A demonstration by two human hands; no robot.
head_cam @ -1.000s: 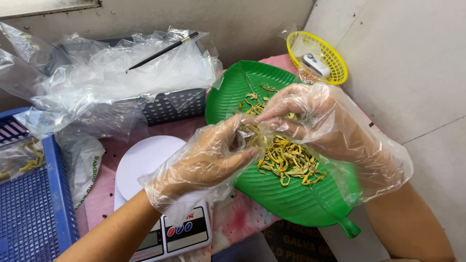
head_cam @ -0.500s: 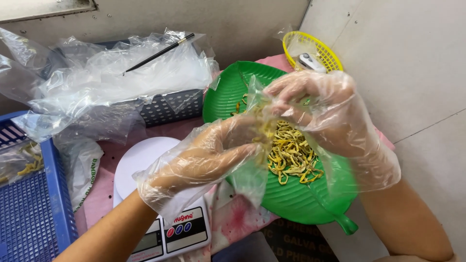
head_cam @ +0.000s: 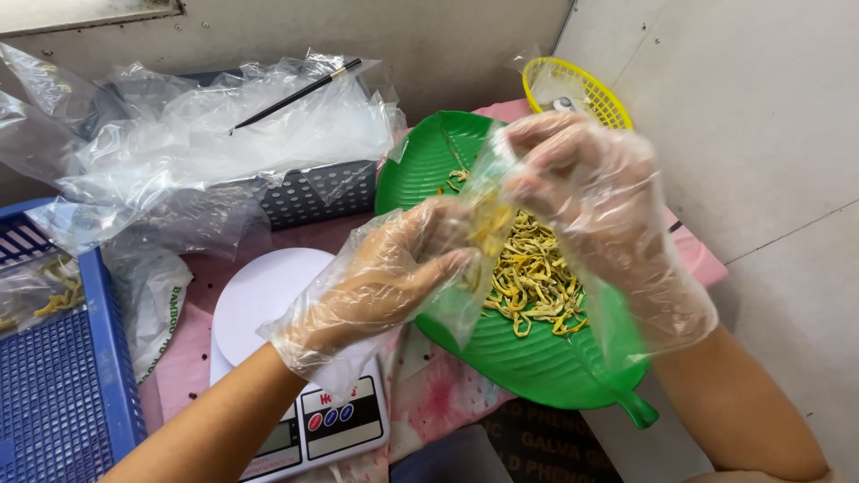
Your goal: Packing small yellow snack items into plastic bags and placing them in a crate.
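The small clear bag point(head_cam: 474, 241) is hard to make out: its film blends with the loose see-through gloves worn on both hands, and only its creases and the yellow strips inside it give it away. It is held above the green leaf-shaped tray point(head_cam: 420, 165), between the two hands. The left hand point(head_cam: 385, 277) is seen with its grip pressed together on the bag's side, thumb against fingertips. The right hand point(head_cam: 591, 192) is raised higher, its grip pinched on the bag's upper edge; the exact fingertips are blurred by the crinkled glove.

A heap of thin, curled yellow strips point(head_cam: 537, 286) is spread on the ribbed plastic tray, whose stalk-like handle points toward the viewer. A round white kitchen scale point(head_cam: 268, 295) is partly covered by the left wrist, and its display is cut off at the lower edge. A yellow mesh basket point(head_cam: 582, 89) is half hidden behind the right hand; what lies in it cannot be told. A grey perforated crate point(head_cam: 313, 197) is buried under crumpled clear plastic sheets point(head_cam: 206, 143), on which a thin black stick point(head_cam: 295, 94) rests. A blue slatted crate point(head_cam: 54, 376) is cut off at the left, with a bag of similar yellow strips inside. The worktop is covered by a pink flowered cloth point(head_cam: 438, 398).
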